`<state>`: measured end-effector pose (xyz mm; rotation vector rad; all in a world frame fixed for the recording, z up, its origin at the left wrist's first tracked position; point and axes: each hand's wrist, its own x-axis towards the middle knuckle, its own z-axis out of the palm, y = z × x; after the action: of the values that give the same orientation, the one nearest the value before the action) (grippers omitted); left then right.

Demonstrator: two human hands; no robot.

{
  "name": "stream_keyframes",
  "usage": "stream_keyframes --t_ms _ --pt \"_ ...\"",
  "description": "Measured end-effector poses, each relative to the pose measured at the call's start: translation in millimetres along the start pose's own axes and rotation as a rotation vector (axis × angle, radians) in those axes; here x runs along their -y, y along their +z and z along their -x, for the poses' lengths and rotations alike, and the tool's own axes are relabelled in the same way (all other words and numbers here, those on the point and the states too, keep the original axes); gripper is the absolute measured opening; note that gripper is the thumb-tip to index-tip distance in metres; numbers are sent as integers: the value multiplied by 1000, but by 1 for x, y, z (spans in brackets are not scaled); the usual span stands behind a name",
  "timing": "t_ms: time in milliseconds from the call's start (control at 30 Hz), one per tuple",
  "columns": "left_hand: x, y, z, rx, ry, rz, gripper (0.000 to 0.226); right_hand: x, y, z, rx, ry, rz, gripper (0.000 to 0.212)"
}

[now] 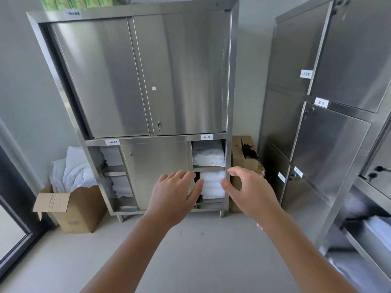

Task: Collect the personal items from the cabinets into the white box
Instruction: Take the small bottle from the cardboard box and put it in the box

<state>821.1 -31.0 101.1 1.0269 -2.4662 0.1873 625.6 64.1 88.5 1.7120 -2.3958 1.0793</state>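
A: Head view, the only one. Both arms reach toward the steel cabinet (135, 81). The left hand (173, 195) is spread flat, its grip empty, in front of the lower sliding door (156, 172). The right hand (247, 191) is open too, fingers curled, holding nothing, by the cabinet's right post.

B: And what they're after?

A: Between the hands sits the lower stack of folded white towels (212, 185) in the open right compartment, with another stack (208, 154) on the shelf above. Whether either hand touches the towels, I cannot tell.

B: The white box?

A: Not in sight. Only a brown cardboard box (72, 210) of crumpled white cloth at the left, on the floor.

B: Risks?

A: My guess: pulling the stack through that narrow opening could snag it on the door edge, spilling folds to the floor. And with no white box visible, the towels might land in the cardboard one.
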Motion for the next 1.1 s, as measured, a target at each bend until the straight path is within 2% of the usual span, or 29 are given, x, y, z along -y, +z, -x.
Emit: stream_keyframes --t_ms 267,600,867,1100 --pt "0 24 -3 26 -26 17 57 -19 16 -7 68 12 -13 52" --pt "42 73 -53 67 -29 63 59 -34 63 -63 108 53 8 51" --pt "113 121 -164 7 -5 108 57 -29 96 -177 76 79 63 50" --pt "120 176 -263 -2 112 205 42 -63 106 -256 -13 164 71 53"
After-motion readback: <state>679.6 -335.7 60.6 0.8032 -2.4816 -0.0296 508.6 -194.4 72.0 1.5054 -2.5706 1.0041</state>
